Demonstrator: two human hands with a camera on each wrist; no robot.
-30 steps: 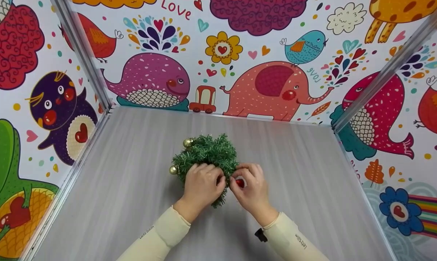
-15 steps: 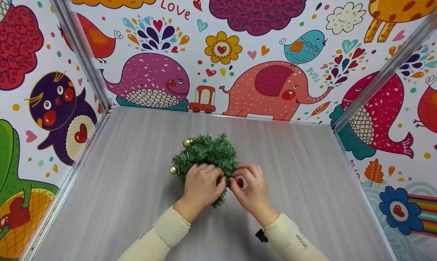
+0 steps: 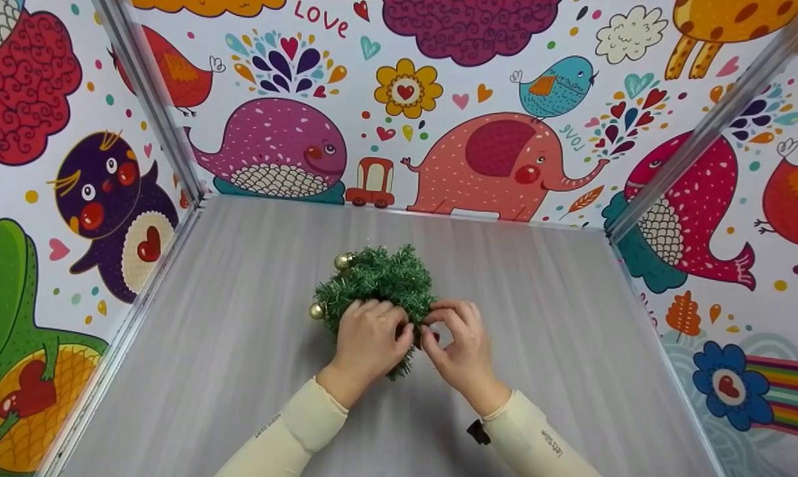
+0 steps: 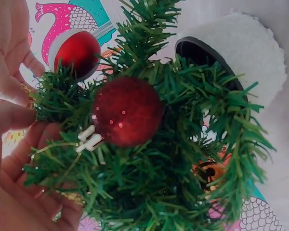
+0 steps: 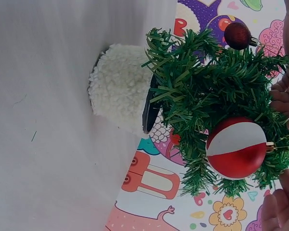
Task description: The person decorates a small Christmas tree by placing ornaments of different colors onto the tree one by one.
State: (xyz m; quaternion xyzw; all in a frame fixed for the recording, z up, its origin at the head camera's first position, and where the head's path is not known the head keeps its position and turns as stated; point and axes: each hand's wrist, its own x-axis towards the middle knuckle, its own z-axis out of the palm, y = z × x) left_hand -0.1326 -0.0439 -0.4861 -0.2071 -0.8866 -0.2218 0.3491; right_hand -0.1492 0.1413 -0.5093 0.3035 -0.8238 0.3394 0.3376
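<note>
A small artificial Christmas tree [image 3: 385, 271] stands on the table, its white fluffy pot [image 5: 120, 89] seen in the right wrist view. My left hand [image 3: 372, 334] pinches a green branch on the tree's near right side. Opposite it, my right hand [image 3: 461, 338] has thumb and index finger together at the branch tip, at the gold cord of a red-and-white bauble [image 5: 238, 149]. That bauble hangs beside the branch, mostly hidden by my right fingers in the head view. A dark red glittery bauble [image 4: 127, 110] with a loose gold cord hangs nearer the left wrist camera.
Gold baubles [image 3: 316, 311] hang on the tree's left side. The grey wood-grain table [image 3: 538, 298] is bounded by panels printed with cartoon animals [image 3: 485, 165] and metal corner posts [image 3: 150, 99]. A black clip-like piece [image 3: 478, 430] sits at the right sleeve.
Both hands stay almost in place. My right thumb and fingertips shift slightly, and the red patch of bauble behind them has turned dark and smaller in the head view.
</note>
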